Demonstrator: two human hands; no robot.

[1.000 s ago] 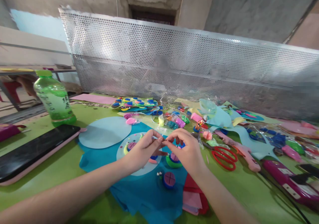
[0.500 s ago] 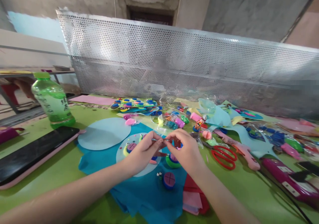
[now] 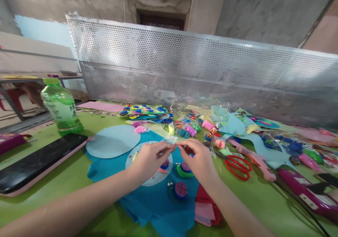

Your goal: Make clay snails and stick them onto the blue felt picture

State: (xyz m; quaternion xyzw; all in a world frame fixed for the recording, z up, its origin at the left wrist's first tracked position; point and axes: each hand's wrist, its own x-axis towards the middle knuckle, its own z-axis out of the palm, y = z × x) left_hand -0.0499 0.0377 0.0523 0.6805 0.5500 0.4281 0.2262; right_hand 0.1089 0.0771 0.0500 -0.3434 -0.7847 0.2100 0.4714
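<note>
My left hand point(image 3: 149, 159) and my right hand point(image 3: 196, 156) meet fingertip to fingertip, each in a pinch; whatever lies between them is too small to make out. Below my left hand is a light blue paper disc point(image 3: 150, 181) with clay shapes, partly hidden. A green clay snail with a purple top point(image 3: 184, 170) lies beside my right hand's fingers. Nearer on the blue sheet point(image 3: 158, 209) sits a round purple and blue clay piece point(image 3: 181, 190), with small white clay eyes point(image 3: 170, 184) to its left.
Left are a plain light blue disc point(image 3: 113, 141), a phone point(image 3: 39, 161) and a green bottle point(image 3: 62, 108). Red scissors point(image 3: 238, 167), a pink glue gun point(image 3: 260, 163) and a purple device point(image 3: 307, 187) lie right. Bagged clay point(image 3: 190, 129) and a perforated metal panel point(image 3: 185, 64) are behind.
Both hands have risen slightly, and the fingertips are now closer together with straighter fingers. The whole view has shifted a little.
</note>
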